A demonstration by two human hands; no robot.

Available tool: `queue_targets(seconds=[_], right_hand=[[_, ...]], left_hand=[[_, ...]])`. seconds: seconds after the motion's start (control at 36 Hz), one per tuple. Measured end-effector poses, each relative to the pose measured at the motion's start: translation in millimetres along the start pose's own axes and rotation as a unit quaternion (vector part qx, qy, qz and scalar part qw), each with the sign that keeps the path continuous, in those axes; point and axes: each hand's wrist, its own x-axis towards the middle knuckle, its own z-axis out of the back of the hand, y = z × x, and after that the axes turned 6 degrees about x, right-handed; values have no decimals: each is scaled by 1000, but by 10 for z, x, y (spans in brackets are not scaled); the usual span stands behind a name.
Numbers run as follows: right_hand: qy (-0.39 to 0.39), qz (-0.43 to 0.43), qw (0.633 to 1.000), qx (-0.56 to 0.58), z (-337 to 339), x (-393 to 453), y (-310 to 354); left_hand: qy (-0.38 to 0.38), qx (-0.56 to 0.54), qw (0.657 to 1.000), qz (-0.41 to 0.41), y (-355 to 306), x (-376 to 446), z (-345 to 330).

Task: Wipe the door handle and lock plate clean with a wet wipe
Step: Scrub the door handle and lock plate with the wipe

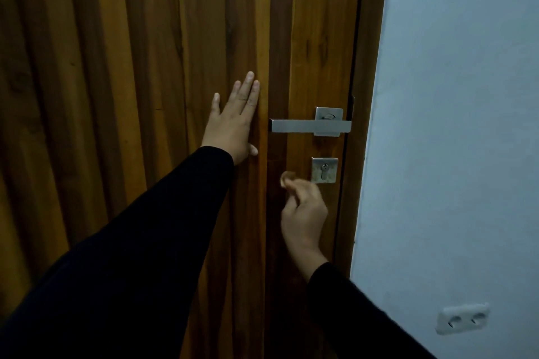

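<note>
A silver lever door handle on a square rose sits on the brown wooden door, near its right edge. Below it is a square metal lock plate with a keyhole. My left hand lies flat on the door just left of the handle's tip, fingers stretched upward and holding nothing. My right hand is just below and left of the lock plate, fingers curled in, its blurred fingertips close to the plate's lower left corner. No wipe shows in either hand.
The door frame runs down right of the handle. Beyond it is a pale blue-white wall with a white double socket low down. Both my arms wear black sleeves.
</note>
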Motion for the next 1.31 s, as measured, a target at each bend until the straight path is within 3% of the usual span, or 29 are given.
queue_targets(seconds=[0.14,0.31,0.47,0.92,1.08,1.31], right_hand=[[27,98,992,-73,164,447,92],[137,183,959,-170,196,693,71],[151,260,928,-221,250,609,-65],[236,234,920,-209,391,129,-449],[161,238,946,-150,372,524,-72],[179,232,934,-204,207,532,-97]], left_hand=[[0,-3,1000,-1,12,8,-7],[-2,0,1000,0,11,15,-16],[-1,2,1000,1,13,27,-31],[5,3,1000,-1,-2,18,-3],[6,4,1000,-1,-8,-3,21],[13,11,1000,6,-29,-6,40]])
